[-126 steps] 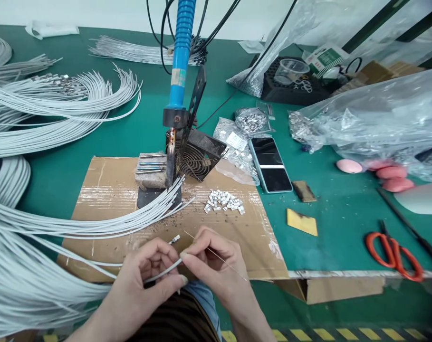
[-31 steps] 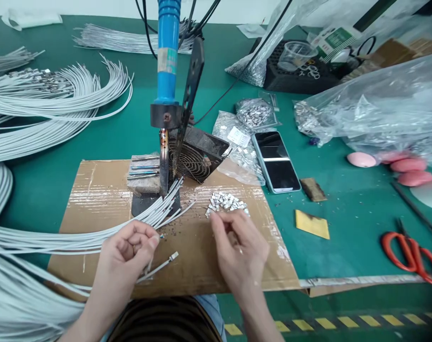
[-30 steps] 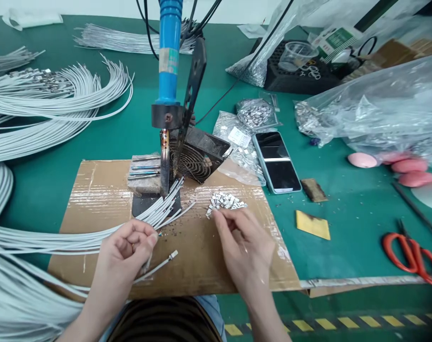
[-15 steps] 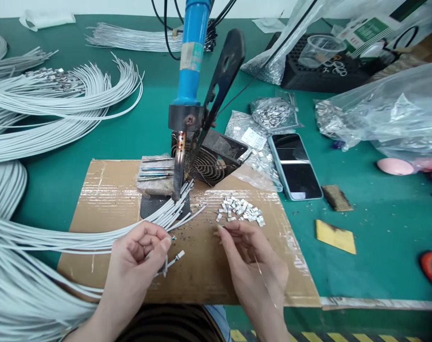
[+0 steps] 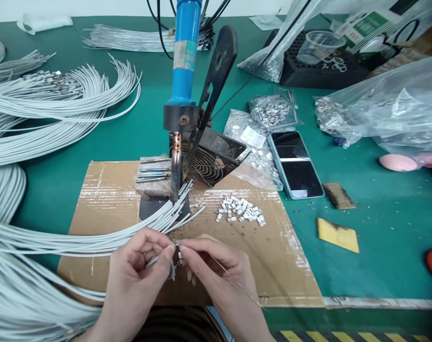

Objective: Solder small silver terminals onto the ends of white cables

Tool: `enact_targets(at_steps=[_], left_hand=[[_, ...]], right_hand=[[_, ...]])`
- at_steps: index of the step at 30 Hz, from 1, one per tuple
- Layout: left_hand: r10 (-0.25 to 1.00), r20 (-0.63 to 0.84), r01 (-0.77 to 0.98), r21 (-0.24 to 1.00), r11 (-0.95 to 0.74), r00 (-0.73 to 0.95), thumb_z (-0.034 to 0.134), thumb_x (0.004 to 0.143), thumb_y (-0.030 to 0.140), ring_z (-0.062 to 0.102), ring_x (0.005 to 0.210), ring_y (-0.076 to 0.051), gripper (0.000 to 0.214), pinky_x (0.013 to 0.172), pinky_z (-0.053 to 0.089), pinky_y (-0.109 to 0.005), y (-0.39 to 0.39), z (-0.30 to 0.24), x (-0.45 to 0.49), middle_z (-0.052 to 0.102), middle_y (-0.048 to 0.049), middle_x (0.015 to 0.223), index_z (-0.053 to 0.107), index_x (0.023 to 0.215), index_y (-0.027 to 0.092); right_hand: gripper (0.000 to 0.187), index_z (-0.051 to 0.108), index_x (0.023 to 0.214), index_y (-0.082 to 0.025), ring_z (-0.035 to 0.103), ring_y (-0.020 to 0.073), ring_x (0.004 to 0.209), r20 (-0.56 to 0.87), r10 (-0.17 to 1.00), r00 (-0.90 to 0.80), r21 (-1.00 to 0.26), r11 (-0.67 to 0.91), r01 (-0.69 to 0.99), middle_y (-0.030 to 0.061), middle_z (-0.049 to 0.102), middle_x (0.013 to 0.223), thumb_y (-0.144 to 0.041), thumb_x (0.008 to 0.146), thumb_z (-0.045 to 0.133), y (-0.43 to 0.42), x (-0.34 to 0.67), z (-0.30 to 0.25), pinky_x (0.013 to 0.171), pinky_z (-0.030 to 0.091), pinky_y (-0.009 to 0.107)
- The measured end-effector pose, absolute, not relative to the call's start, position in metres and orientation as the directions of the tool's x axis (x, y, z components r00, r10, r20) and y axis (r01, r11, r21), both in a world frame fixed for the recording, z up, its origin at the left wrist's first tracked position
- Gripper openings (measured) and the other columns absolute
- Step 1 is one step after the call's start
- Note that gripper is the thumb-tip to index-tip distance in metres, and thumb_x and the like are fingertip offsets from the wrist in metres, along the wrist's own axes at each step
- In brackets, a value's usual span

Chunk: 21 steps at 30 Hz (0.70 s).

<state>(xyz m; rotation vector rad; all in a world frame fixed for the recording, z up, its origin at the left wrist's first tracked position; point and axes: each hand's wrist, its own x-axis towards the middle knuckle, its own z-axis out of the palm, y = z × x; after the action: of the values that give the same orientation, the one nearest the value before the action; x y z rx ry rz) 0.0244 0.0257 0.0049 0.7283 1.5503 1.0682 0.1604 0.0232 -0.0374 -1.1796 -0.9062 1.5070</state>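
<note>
My left hand (image 5: 139, 270) is closed, pinching the end of a white cable (image 5: 151, 261) between thumb and forefinger; a bit of coloured wire shows at the fingertips. Against that tip meet the pinched thumb and forefinger of my right hand (image 5: 219, 273); whatever small piece sits between them is hidden. A thin solder wire (image 5: 239, 283) runs through the right hand and trails out towards the wrist. Just beyond both hands hangs a blue-handled soldering iron (image 5: 185, 57), tip down. Small white connectors (image 5: 240, 209) lie in a pile on the cardboard (image 5: 273, 261).
White cables (image 5: 123, 237) lie across the cardboard from the left, under the iron's tip. Behind it stand a black fan (image 5: 206, 164) and a tip block (image 5: 153, 187). A phone (image 5: 297, 166), a yellow sponge (image 5: 339, 235) and bags of metal parts (image 5: 273, 111) lie to the right.
My right hand has moved left from beside the connector pile to the left fingertips, carrying the solder wire along. The left hand stays nearly in place, and the view has shifted slightly.
</note>
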Motion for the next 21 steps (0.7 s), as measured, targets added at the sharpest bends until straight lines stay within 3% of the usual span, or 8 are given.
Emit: enact_targets(at_steps=[7,12,14,17,21], left_hand=[[0.881,-0.396,-0.09,0.918,0.386,-0.258,0.084,0.079,0.024,0.059,0.055,-0.01,0.014,0.053,0.046,-0.017,0.021,0.003,0.029,0.066,0.0055,0.059,0.072,0.072,0.021],[0.856,-0.461,-0.187,0.885,0.426,-0.231,0.09,0.08,0.046,0.052,0.052,-0.008,0.034,0.051,0.041,-0.017,0.016,0.001,0.031,0.064,0.0048,0.058,0.069,0.076,0.019],[0.84,-0.502,-0.233,0.858,0.457,-0.203,0.09,0.078,0.056,0.048,0.051,-0.007,0.044,0.05,0.037,-0.016,0.015,0.0,0.03,0.06,0.0053,0.056,0.068,0.077,0.018],[0.824,-0.547,-0.268,0.824,0.5,-0.146,0.091,0.074,0.059,0.04,0.052,-0.006,0.05,0.05,0.031,-0.015,0.015,0.0,0.027,0.054,0.0069,0.056,0.067,0.076,0.016],[0.824,-0.556,-0.252,0.817,0.519,-0.104,0.092,0.072,0.06,0.033,0.051,-0.005,0.051,0.049,0.026,-0.015,0.019,0.001,0.022,0.049,0.0082,0.054,0.067,0.072,0.016]], right_hand=[[0.011,0.089,0.088,-0.027,0.054,0.01,0.054,-0.244,0.97,-0.006,-0.94,-0.238,-0.246,-0.0013,0.066,0.066,-0.031,0.093,0.08,0.017,0.156,-0.036,0.049,0.041,0.021],[0.015,0.089,0.086,-0.028,0.057,0.0122,0.057,-0.201,0.976,0.084,-0.97,-0.187,-0.156,-0.0007,0.068,0.065,-0.024,0.094,0.076,0.011,0.149,-0.032,0.052,0.044,0.023],[0.018,0.088,0.089,-0.029,0.059,0.0116,0.056,-0.098,0.987,0.128,-0.993,-0.088,-0.08,-0.0014,0.07,0.066,-0.018,0.094,0.075,0.008,0.147,-0.034,0.051,0.046,0.022],[0.03,0.085,0.102,-0.028,0.066,0.0132,0.062,0.171,0.978,0.123,-0.98,0.156,0.125,0.0002,0.076,0.077,-0.003,0.092,0.072,0.005,0.15,-0.04,0.059,0.055,0.024],[0.048,0.075,0.128,-0.02,0.071,0.02,0.075,0.491,0.867,-0.081,-0.793,0.484,0.371,0.0086,0.08,0.09,0.007,0.09,0.067,0.006,0.167,-0.048,0.068,0.063,0.031]])
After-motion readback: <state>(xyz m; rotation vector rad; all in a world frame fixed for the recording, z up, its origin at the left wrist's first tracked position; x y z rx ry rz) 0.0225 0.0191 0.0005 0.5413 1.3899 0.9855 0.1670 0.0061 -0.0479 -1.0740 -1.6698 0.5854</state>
